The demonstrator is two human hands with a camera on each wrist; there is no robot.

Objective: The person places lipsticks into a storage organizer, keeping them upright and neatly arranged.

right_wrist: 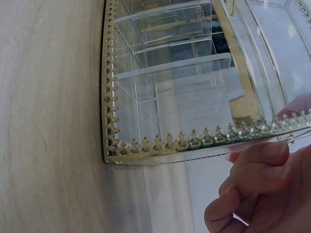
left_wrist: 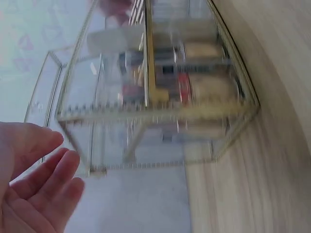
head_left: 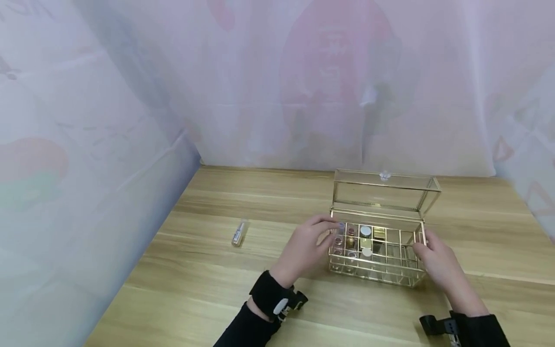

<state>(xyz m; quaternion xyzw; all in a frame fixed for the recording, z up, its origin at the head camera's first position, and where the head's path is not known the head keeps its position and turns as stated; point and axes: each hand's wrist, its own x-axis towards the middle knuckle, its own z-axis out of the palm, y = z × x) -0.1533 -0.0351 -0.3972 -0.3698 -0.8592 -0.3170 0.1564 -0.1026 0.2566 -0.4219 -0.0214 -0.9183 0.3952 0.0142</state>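
Observation:
A gold-rimmed glass box [head_left: 392, 267] stands on the table with its lid [head_left: 386, 193] tilted back. Inside, a divider grid holds small bottles and tubes, among them a white-capped one [head_left: 366, 232], in the left and middle compartments. My right hand [head_left: 442, 262] grips the box's right wall, thumb over the rim and fingers outside. The left hand [head_left: 305, 246] is at the box's left rear corner, fingertips by the left rim. In the left wrist view, the left fingers [left_wrist: 60, 170] are loosely bent with nothing between them. Bottles [left_wrist: 209, 90] show blurred through the glass.
A small clear tube [head_left: 239, 233] lies on the wooden table [head_left: 186, 270], left of the box. Pale printed sheets [head_left: 260, 96] hang behind the table and along its sides. A clear knob [head_left: 384, 176] sits on the raised lid.

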